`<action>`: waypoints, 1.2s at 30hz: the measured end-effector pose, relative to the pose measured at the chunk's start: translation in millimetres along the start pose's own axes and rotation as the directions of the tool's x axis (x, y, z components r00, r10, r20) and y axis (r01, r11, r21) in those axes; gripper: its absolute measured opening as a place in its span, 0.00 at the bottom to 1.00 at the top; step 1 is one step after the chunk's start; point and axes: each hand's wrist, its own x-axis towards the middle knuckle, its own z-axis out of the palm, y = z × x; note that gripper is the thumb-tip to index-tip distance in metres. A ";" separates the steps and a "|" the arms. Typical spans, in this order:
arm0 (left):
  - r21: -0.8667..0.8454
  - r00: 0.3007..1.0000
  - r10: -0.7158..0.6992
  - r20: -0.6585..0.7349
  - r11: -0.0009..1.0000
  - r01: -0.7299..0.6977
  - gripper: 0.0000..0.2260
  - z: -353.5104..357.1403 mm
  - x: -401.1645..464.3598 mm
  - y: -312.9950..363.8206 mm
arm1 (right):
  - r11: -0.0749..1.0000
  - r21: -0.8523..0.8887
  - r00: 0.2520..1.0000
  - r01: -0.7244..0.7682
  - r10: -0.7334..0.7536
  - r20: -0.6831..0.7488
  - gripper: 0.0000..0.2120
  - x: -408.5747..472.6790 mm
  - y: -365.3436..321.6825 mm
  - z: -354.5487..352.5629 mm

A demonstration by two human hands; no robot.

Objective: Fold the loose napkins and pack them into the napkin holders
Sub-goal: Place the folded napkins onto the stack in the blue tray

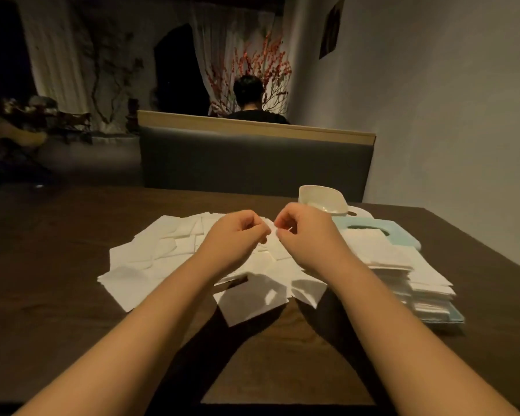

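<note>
Pinching one white napkin (271, 232) between both hands at frame centre.

Left hand (237, 235) and right hand (305, 232) raised above scattered loose napkins (150, 256) on the dark wooden surface (57, 295), fingers (278, 234) curled, clamped on the sheet's top edge. Stack of folded napkins (403, 265) in a pale blue napkin holder (451, 316) at right; white holder (321, 199) behind it.

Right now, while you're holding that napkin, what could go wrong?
The napkin is thin, and both the left hand and the right hand pinch it close together, so pulling apart might tear it. The forearms lie over the loose napkins spread on the table, so a sweep could push some off. The folded stack looks tall and uneven, so a nudge from the right arm might topple it.
</note>
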 end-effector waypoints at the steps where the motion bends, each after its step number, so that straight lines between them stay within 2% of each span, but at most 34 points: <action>1: 0.103 0.998 -0.046 0.040 0.994 0.042 0.05 -6.1 0.5 -10.3 | 0.993 -0.112 0.994 -0.049 0.059 0.087 0.09 3.7 1.5 7.2; 3: 0.333 0.979 -0.151 0.136 0.938 0.098 0.05 -16.2 -2.2 -26.3 | 0.929 -0.360 0.945 -0.092 0.195 0.262 0.14 8.4 3.3 19.4; 5: 0.484 0.946 -0.241 0.219 0.868 0.109 0.13 -17.2 -8.7 -35.7 | 0.869 -0.487 0.893 -0.089 0.286 0.348 0.14 9.7 6.2 28.7; 7: 0.552 0.934 -0.256 0.250 0.830 0.080 0.17 -10.3 -16.8 -37.8 | 0.847 -0.515 0.857 -0.128 0.356 0.373 0.13 11.4 13.0 37.2; 9: 0.592 0.926 -0.257 0.278 0.805 0.046 0.16 -2.4 -20.5 -38.1 | 0.837 -0.522 0.838 -0.165 0.398 0.373 0.16 12.2 18.2 43.3; 12: 0.619 0.870 -0.361 0.336 0.781 0.085 0.18 -3.9 -13.1 -38.4 | 0.852 -0.478 0.835 -0.213 0.413 0.363 0.16 14.8 24.0 45.7; 15: 0.598 0.841 -0.359 0.404 0.800 0.054 0.12 -11.8 -4.5 -42.5 | 0.888 -0.402 0.846 -0.222 0.380 0.373 0.20 13.7 25.9 44.5; 17: 0.529 0.839 -0.330 0.432 0.847 0.061 0.08 -20.7 -0.8 -44.4 | 0.899 -0.375 0.857 -0.224 0.365 0.365 0.26 13.8 28.2 44.3; 19: 0.365 0.822 -0.340 0.457 0.914 0.176 0.09 -36.7 3.4 -47.1 | 0.916 -0.315 0.871 -0.248 0.353 0.342 0.28 14.9 30.5 44.6; 22: 0.146 0.785 -0.377 0.492 0.924 0.353 0.12 -61.8 11.4 -57.1 | 0.942 -0.193 0.909 -0.274 0.319 0.269 0.10 18.7 37.5 45.1; 23: 0.088 0.800 -0.379 0.465 0.919 0.385 0.12 -66.8 14.1 -59.0 | 0.948 -0.135 0.920 -0.287 0.313 0.236 0.06 19.7 38.5 44.7; 26: -0.206 0.894 -0.386 0.225 0.878 0.431 0.09 -66.2 24.1 -57.9 | 0.929 0.119 0.928 -0.351 0.329 0.174 0.12 24.1 35.4 44.8; 28: -0.383 0.889 -0.452 0.072 0.810 0.443 0.02 -57.0 24.9 -52.0 | 0.885 0.251 0.917 -0.393 0.355 0.182 0.12 26.0 26.7 47.0; 30: -0.537 0.870 -0.492 0.030 0.726 0.430 0.05 -46.1 24.1 -54.5 | 0.895 0.202 0.907 -0.397 0.350 0.232 0.12 26.2 22.2 53.9; 32: -0.651 0.881 -0.470 0.056 0.652 0.389 0.08 -39.9 21.0 -61.0 | 0.945 -0.048 0.903 -0.322 0.322 0.284 0.17 23.7 20.8 60.9; 34: -0.720 0.881 -0.469 0.067 0.588 0.368 0.10 -39.3 18.0 -64.0 | 0.937 -0.246 0.896 -0.247 0.318 0.311 0.24 20.5 19.2 65.0; 36: -0.765 0.864 -0.497 0.078 0.526 0.371 0.09 -38.2 16.8 -65.6 | 0.921 -0.293 0.884 -0.257 0.347 0.313 0.29 20.8 17.5 65.1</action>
